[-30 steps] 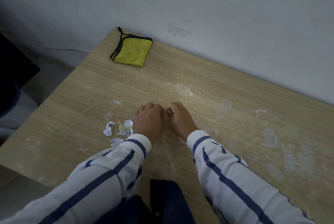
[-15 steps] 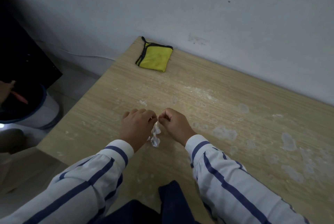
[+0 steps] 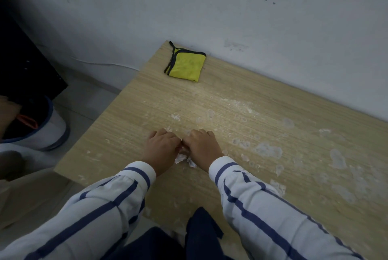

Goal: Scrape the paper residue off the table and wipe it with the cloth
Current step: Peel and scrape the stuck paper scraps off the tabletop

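Hands close together, knuckles up, near the table's front edge: the left hand (image 3: 162,148) and right hand (image 3: 202,147) meet at the thumbs. Their fingers are curled, and both are closed on crumpled paper scraps (image 3: 184,159) whose white edges show beneath the palms. The fingertips are hidden, so exactly where each hand pinches cannot be seen. Striped sleeves lead back toward the viewer.

Around the hands, the wooden table (image 3: 117,134) carries pale residue patches (image 3: 268,150), densest on the right. The folded yellow cloth (image 3: 185,64) lies untouched at the far left corner by the wall, well apart from the hands. A bin (image 3: 42,131) stands on the floor to the left.

The step in hand looks like gathering scraped-off paper. The next move probably calls for discarding the scraps, scraping the remaining patches, then reaching for the cloth.
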`<control>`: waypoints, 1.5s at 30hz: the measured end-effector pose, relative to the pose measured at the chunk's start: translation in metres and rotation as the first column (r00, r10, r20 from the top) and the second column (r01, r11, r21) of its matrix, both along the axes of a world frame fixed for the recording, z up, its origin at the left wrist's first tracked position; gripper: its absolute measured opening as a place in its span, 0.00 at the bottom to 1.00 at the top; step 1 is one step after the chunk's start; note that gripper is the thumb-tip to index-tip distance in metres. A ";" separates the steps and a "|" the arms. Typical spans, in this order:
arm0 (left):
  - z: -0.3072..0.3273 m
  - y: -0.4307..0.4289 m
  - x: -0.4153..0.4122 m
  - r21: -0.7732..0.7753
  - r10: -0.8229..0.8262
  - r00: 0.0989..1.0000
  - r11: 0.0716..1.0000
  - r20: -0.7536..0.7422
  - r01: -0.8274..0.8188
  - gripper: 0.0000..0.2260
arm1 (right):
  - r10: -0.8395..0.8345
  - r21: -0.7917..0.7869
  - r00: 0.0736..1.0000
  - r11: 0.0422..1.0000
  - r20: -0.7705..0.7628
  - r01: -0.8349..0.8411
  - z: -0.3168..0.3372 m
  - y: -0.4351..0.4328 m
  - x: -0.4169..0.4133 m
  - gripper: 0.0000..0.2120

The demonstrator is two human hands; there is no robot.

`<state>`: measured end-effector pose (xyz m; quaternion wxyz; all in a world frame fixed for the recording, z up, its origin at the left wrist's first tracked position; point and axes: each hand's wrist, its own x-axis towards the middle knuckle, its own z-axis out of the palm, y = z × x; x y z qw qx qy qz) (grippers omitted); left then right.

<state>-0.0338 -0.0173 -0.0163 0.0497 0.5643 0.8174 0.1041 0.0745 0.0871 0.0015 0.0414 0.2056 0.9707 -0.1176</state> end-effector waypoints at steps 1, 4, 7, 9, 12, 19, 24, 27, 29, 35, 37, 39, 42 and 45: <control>-0.001 0.000 -0.001 -0.022 -0.010 1.000 1.000 0.004 0.010 0.14 | -0.001 0.009 1.000 1.000 0.009 0.001 0.000 -0.001 0.000 0.10; -0.002 0.000 -0.002 -0.084 -0.059 0.998 0.995 0.019 0.061 0.09 | -0.008 0.001 0.998 1.000 0.056 0.008 0.003 -0.002 0.001 0.11; 0.002 -0.002 -0.002 -0.102 -0.088 0.996 0.991 0.016 0.090 0.10 | -0.029 -0.019 0.995 0.999 0.091 0.030 0.004 -0.003 0.002 0.11; 0.005 -0.002 -0.004 -0.112 -0.116 0.993 0.987 -0.014 0.114 0.11 | -0.051 -0.039 0.991 0.998 0.122 0.056 0.005 -0.002 0.000 0.11; 0.011 0.000 -0.004 -0.202 -0.145 0.989 0.970 -0.039 0.134 0.13 | -0.133 -0.124 0.980 0.980 0.150 0.152 0.007 0.000 -0.003 0.12; 0.019 0.011 0.004 -0.307 -0.124 0.987 0.948 -0.103 0.087 0.13 | -0.326 -0.311 0.943 0.891 0.065 0.330 0.006 -0.003 -0.001 0.14; 0.013 0.013 0.008 -0.228 -0.001 1.000 0.974 -0.010 -0.001 0.10 | -0.449 -0.398 0.893 0.821 -0.011 0.408 0.003 -0.003 0.011 0.13; 0.012 0.013 0.008 -0.190 0.051 0.998 0.981 0.034 -0.043 0.09 | -0.440 -0.373 0.898 0.833 -0.001 0.408 0.005 -0.002 0.017 0.13; 0.015 0.015 0.009 -0.171 0.032 0.999 0.985 0.043 -0.024 0.09 | -0.449 -0.343 0.894 0.840 -0.007 0.420 0.007 -0.002 0.022 0.12; 0.023 0.028 0.030 -0.017 -0.023 0.996 1.000 0.090 0.025 0.09 | -0.534 -0.329 0.844 0.806 -0.046 0.492 0.011 -0.006 0.043 0.14; 0.024 0.036 0.045 0.010 -0.076 0.992 0.997 0.099 0.075 0.11 | -0.555 -0.303 0.832 0.798 -0.033 0.520 0.012 -0.006 0.055 0.15; 0.022 0.044 0.061 0.013 -0.144 0.983 0.990 0.113 0.144 0.13 | -0.582 -0.268 0.813 0.787 -0.022 0.556 0.013 -0.004 0.070 0.16; 0.015 0.054 0.088 -0.026 -0.250 0.962 0.967 0.108 0.254 0.21 | -0.621 -0.252 0.783 0.761 -0.019 0.598 0.012 0.001 0.095 0.16; 0.008 0.061 0.115 -0.085 -0.285 0.951 0.952 0.117 0.295 0.28 | -0.673 -0.237 0.740 0.720 -0.009 0.652 0.005 0.006 0.123 0.15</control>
